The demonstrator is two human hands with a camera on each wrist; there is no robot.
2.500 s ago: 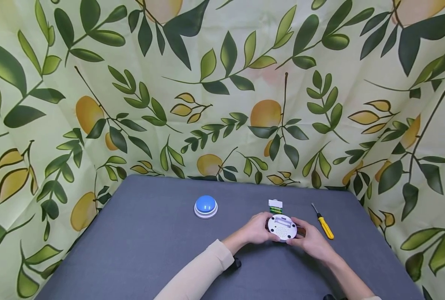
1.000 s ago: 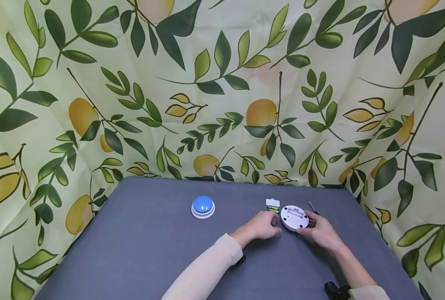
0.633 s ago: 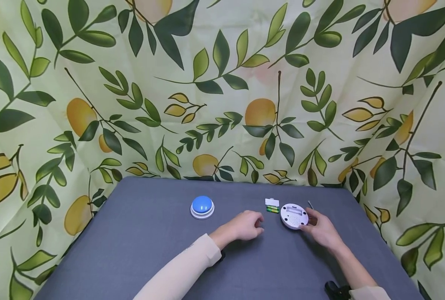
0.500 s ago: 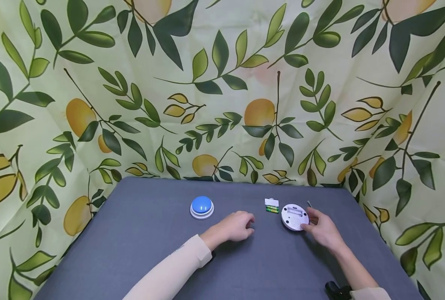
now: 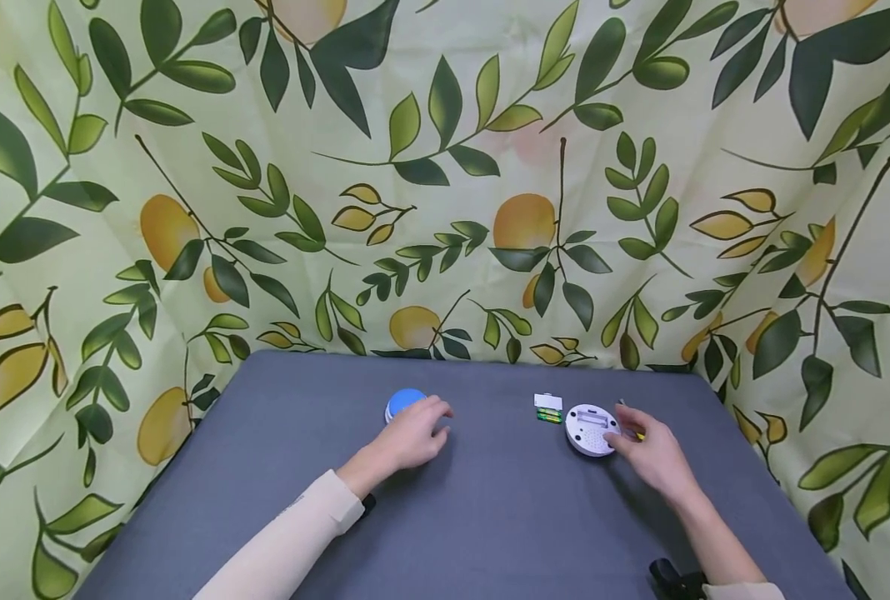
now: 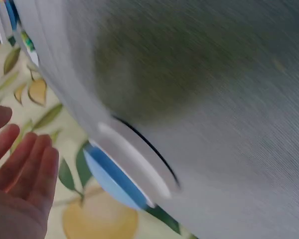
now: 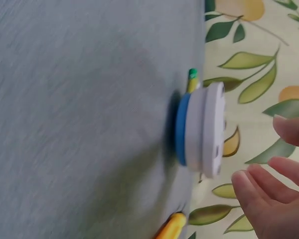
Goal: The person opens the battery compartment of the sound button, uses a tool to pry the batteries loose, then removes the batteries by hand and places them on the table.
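In the head view, my left hand [image 5: 409, 435] is over the near right side of a push button with a blue dome [image 5: 404, 398], hiding part of it. The left wrist view shows my fingers extended and apart from that button's white base [image 6: 139, 162]. A second round button lies upside down, white underside [image 5: 591, 429] up, with an uncovered battery slot; its blue dome [image 7: 181, 129] faces the table. My right hand [image 5: 657, 450] hovers at its right edge, and the right wrist view shows a gap between the loosely bent fingers and the button.
Two green-and-yellow batteries [image 5: 549, 414] and a small white cover [image 5: 547, 401] lie left of the upturned button. A yellow-handled screwdriver [image 7: 171, 226] lies to its right, mostly hidden behind my right hand in the head view. The grey tabletop [image 5: 505, 517] meets a leaf-patterned cloth [image 5: 445, 200].
Both hands held the upturned button at first; it was then moved right and set down. My left hand has left it and travelled left to the other button. My right hand has released it.
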